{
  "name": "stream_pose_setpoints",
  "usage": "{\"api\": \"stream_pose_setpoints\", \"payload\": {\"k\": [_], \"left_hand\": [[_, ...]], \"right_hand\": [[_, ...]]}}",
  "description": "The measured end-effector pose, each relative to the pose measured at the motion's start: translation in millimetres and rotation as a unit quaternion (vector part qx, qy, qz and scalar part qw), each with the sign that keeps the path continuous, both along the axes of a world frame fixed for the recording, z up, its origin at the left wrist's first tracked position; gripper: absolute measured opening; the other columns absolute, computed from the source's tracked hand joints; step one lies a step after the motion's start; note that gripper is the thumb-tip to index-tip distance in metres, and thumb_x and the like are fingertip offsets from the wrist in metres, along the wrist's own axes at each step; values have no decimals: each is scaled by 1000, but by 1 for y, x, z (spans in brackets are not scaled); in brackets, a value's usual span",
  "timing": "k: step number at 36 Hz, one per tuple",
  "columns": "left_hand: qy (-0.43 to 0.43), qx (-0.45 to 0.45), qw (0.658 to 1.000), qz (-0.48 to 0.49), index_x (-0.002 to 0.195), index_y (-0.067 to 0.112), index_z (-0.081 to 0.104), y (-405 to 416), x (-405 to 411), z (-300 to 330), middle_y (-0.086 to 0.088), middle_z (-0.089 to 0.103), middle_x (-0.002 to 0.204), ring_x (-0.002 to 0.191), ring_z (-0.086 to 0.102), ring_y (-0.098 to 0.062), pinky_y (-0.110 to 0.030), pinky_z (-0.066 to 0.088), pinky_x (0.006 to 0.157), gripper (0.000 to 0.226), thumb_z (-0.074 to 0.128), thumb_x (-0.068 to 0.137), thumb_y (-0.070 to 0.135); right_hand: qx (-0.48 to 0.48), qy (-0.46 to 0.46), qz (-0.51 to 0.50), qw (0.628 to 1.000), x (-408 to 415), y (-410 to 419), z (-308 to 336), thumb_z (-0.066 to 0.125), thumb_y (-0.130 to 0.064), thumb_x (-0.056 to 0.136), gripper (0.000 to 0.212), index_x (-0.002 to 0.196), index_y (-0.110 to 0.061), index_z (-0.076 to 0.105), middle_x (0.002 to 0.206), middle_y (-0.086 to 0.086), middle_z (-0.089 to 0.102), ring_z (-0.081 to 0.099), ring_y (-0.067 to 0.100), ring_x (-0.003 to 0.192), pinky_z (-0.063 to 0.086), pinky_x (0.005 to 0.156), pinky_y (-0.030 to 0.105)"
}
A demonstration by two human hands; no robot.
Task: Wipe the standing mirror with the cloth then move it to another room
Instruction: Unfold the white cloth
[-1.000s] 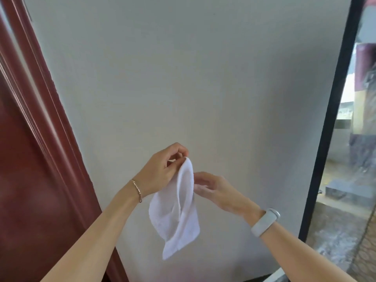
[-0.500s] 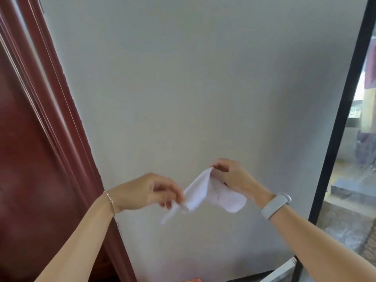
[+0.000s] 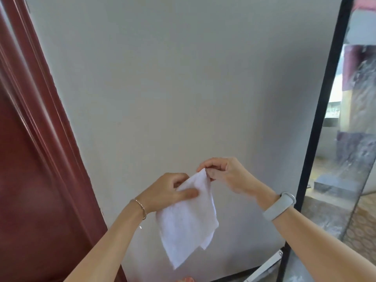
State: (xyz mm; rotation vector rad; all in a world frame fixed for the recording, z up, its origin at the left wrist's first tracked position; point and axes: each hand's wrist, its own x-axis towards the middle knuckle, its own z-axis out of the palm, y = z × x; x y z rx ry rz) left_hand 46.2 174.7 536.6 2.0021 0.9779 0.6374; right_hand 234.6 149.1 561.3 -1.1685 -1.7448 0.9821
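A white cloth [image 3: 187, 222] hangs folded in front of a pale grey wall, low in the middle of the view. My left hand [image 3: 168, 192] grips its upper left side with the thumb laid across the fabric. My right hand [image 3: 225, 176] pinches its top corner. The standing mirror [image 3: 350, 139] with a thin black frame stands at the right edge, leaning against the wall. Its glass looks smeared and reflects a room. Both hands are well to the left of the mirror and apart from it.
A dark red wooden door frame [image 3: 40, 139] runs down the left side. A white bar [image 3: 264, 267] lies on the floor by the mirror's foot. Patterned floor [image 3: 364, 226] shows at the lower right.
The cloth was stretched sideways between the two hands; now it hangs down in a folded sheet. My hands have come closer together, and the view has swung left, showing more of the mirror.
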Motion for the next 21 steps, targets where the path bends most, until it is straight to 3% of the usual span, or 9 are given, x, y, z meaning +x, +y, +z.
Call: {"api": "stream_pose_setpoints", "payload": {"k": [2,4,6,9,12,15,18,21], "left_hand": [[-13,-13,1000,7,64,23,53,-2,1,-4,19,47,55,54,45,-4,-15,34,54,27,62,68,47],[-12,-7,1000,22,64,19,54,-4,1,-8,16,47,56,55,44,-6,-18,34,55,28,61,71,45],[-5,3,999,41,68,16,56,-5,1,-11,11,50,62,57,46,-8,-21,35,58,29,63,77,42],[-5,13,997,73,66,15,53,-8,4,-14,7,49,63,56,44,-9,-20,34,56,24,61,84,28],[-10,26,996,85,70,13,55,-11,8,-16,7,49,63,55,44,-5,-16,34,55,20,61,84,25],[-37,52,991,120,71,11,57,-14,10,-21,7,50,61,51,43,-1,-11,35,52,16,63,82,22],[-81,92,977,175,71,12,57,-21,15,-24,4,52,62,54,43,-2,-10,36,53,14,64,82,17],[-109,121,964,210,74,12,55,-25,19,-26,4,52,63,56,44,-3,-10,37,54,13,61,85,18]], "right_hand": [[-10,36,-22,999,2,-6,-8,47,-2,91,29,82,-21,66,80,-10,67,63,-1,75,51,77,17],[-34,63,-37,997,5,-13,-20,46,-13,94,21,89,-20,66,91,-7,67,64,5,89,51,86,24],[-67,70,-29,995,4,-20,-32,49,-24,93,14,100,-24,62,102,-7,66,62,5,98,50,87,23],[-95,4,-31,995,0,-24,-47,59,-32,85,35,117,-18,53,112,0,64,61,8,102,51,85,25],[-76,-81,-84,990,-8,-26,-49,60,-25,85,26,104,-7,57,100,13,64,61,22,89,49,82,37],[-56,-95,-130,985,-10,-25,-48,57,-25,86,29,90,4,55,76,8,52,48,19,67,39,63,30],[-72,-23,-170,982,-10,-25,-52,55,-29,88,31,93,2,58,82,6,57,53,17,75,43,69,32],[-180,128,-145,965,-12,-28,-62,54,-32,90,33,100,-2,60,89,6,64,61,19,80,50,72,35]]}}
